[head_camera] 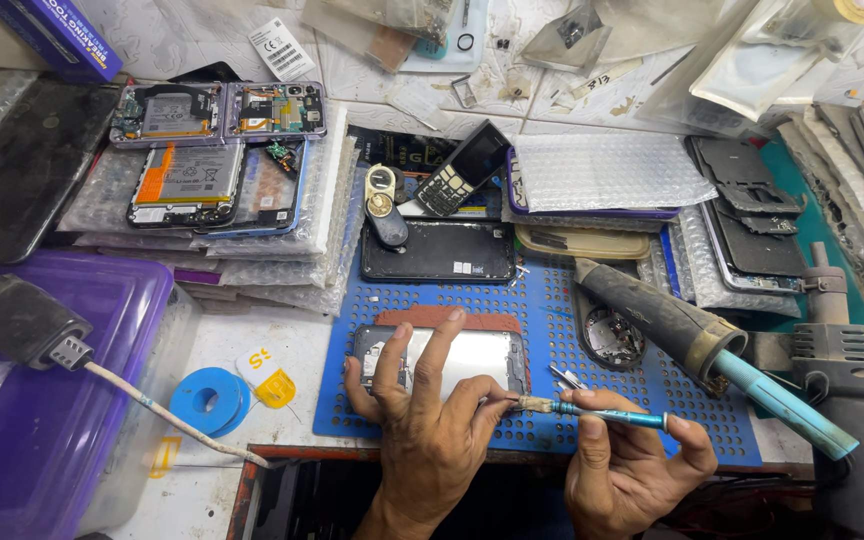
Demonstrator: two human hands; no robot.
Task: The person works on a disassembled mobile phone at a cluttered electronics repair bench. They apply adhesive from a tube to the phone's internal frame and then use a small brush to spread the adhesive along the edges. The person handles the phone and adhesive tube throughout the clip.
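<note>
**A:** What work is seen in hand?

**B:** A phone is laid open on a blue mat, at the near edge of the counter. It is judged that a small part at the phone's near right corner is being worked with a tool. The next move is thought to call for a steady tip and a phone kept from sliding.

**A:** How are the hands set?

**B:** The left hand is spread, fingers pressed on the phone's panel. The right hand is closed in a pinch around a thin blue tool, whose tip is met by the left thumb just right of the phone.

**A:** What else is near the phone?

**B:** A soldering iron is rested to its right, a solder reel to its left, and opened handsets are stacked behind it.
</note>
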